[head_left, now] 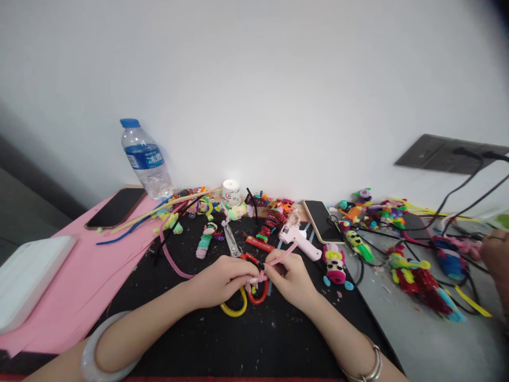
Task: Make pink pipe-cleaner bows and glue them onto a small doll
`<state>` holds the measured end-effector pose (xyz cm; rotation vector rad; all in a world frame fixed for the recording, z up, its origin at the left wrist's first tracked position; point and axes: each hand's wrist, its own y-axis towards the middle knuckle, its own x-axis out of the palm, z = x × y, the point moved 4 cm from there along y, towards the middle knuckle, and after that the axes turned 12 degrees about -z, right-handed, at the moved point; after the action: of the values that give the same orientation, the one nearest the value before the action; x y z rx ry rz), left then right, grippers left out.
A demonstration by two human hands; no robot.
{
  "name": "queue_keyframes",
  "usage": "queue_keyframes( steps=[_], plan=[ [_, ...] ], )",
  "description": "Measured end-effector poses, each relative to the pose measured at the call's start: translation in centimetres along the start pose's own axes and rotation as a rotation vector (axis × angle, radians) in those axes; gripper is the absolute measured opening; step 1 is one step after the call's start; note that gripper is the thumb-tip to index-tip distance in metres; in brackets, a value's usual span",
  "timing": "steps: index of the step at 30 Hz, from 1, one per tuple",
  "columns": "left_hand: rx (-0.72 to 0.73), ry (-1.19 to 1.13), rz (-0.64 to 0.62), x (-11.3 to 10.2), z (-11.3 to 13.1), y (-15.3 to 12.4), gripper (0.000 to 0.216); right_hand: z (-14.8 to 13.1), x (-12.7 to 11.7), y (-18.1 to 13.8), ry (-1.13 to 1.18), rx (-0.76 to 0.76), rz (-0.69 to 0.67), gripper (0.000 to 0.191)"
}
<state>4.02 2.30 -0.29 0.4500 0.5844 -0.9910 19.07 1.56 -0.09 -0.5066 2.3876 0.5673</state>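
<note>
At the far left I have a white box (34, 278) on a pink sheet (93, 265), with a dark phone (115, 208) behind it and a water bottle (145, 159) leaning towards the wall. Next come loose fuzzy stems (131, 225), then a long pink stem (170, 260) curving down to pass out of my sight behind the left hand (227, 278). That hand's thumb and fingers are pinched together on the left side of a small pink fuzzy piece (261, 277). The piece sits right at the fingertips, between the two hands and above the handles of the scissors (234, 307), which lie on the black mat (178, 339). From the other side, the right hand (292, 278) is closed in a pinch on the piece's right edge; the fingers hide much of it from me. A pink length (284, 255) angles up from there towards the pale pink glue gun (304, 243). Farther right I see a white-edged phone (326, 220), a magenta-and-white figure (334, 265), a cluster of colourful figures (421, 278) on the grey table, and another person's hand (496, 260) at the edge.
</note>
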Motion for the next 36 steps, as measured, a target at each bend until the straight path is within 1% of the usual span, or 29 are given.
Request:
queue_keyframes(
  steps=[6, 10, 17, 21, 23, 25, 27, 30, 33, 36],
  plan=[
    [-0.017, -0.024, 0.024, 0.1, -0.2, 0.0, 0.025, 0.1, -0.1, -0.3, 0.006, 0.001, 0.019, 0.016],
    [-0.005, 0.054, 0.032, 0.0, -0.3, -0.1, 0.024, 0.2, 0.0, -0.3, 0.038, 0.009, -0.001, 0.017],
    [0.058, 0.136, -0.005, 0.1, -0.4, -0.3, 0.027, 0.0, 0.0, -0.2, 0.102, 0.006, -0.024, 0.020],
    [0.067, 0.216, -0.031, 0.3, -0.4, -0.4, 0.031, 0.0, 0.1, -0.2, 0.186, 0.018, -0.050, 0.021],
    [0.075, 0.236, -0.012, 0.2, -0.4, -0.4, 0.031, 0.0, 0.1, -0.2, 0.212, 0.017, -0.039, 0.021],
    [0.062, 0.221, 0.046, 0.0, -0.5, -0.4, 0.028, -0.1, -0.1, -0.3, 0.193, 0.010, 0.012, 0.018],
    [0.022, 0.193, 0.116, -0.3, -0.6, -0.4, 0.025, -0.1, -0.2, -0.4, 0.152, 0.011, 0.061, 0.015],
    [-0.058, 0.086, 0.181, -0.7, -0.9, -0.3, 0.021, -0.1, -0.2, -0.5, 0.113, 0.017, 0.070, 0.014],
    [-0.135, -0.159, 0.219, -0.8, -1.4, -0.2, 0.021, -0.1, -0.4, -0.6, 0.085, 0.006, 0.109, 0.012],
    [-0.189, -0.426, 0.222, -0.5, -1.9, 0.0, 0.024, -0.1, -0.8, -0.8, 0.076, -0.010, 0.195, 0.010]
  ],
)
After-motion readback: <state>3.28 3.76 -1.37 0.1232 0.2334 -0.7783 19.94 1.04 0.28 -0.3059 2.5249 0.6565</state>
